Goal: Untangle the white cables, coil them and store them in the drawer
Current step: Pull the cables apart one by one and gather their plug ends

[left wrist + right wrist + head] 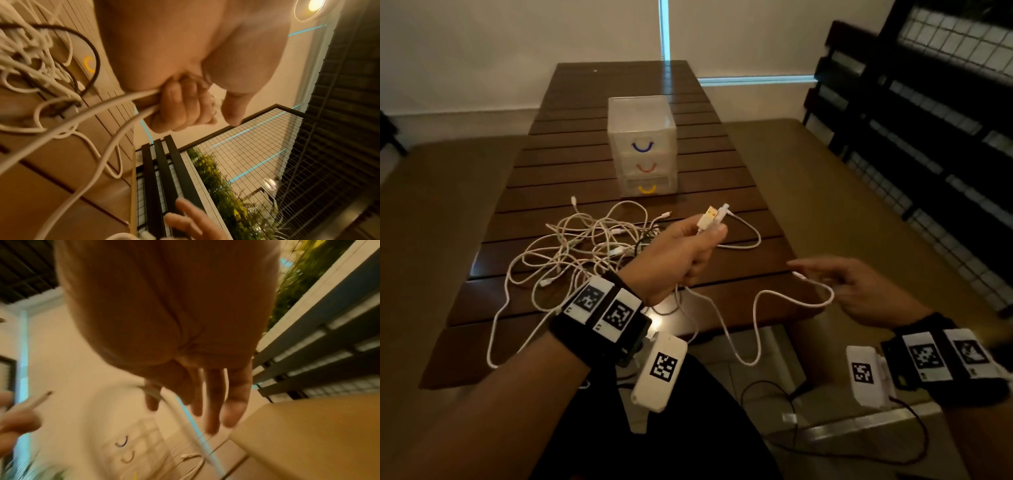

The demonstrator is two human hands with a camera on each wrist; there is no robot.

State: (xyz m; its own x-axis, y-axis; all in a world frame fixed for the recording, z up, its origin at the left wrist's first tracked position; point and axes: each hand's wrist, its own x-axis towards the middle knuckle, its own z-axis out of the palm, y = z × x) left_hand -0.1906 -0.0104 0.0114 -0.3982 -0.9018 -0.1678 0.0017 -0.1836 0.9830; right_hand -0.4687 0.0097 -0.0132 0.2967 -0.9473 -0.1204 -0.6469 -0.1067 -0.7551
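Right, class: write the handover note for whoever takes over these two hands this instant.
Left hand grips two plug ends of white cables, raised above the slatted brown wooden table.
Right hand, fingers extended, has a loop of white cable draped over them.
The tangled white cable heap is still on the table.
The clear plastic three-drawer unit is shut.
Done: nothing coiled or stored.
Left: untangle, coil, store.

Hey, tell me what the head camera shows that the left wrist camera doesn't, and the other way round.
Only the head view shows the whole drawer unit with its blue, orange and yellow handles, all shut, and the plug ends sticking up from the left hand. Only the left wrist view shows the curled fingers clamping two cable strands from below, plus the ceiling lamp. Both show the tangled white cables on the slatted table and the right hand.
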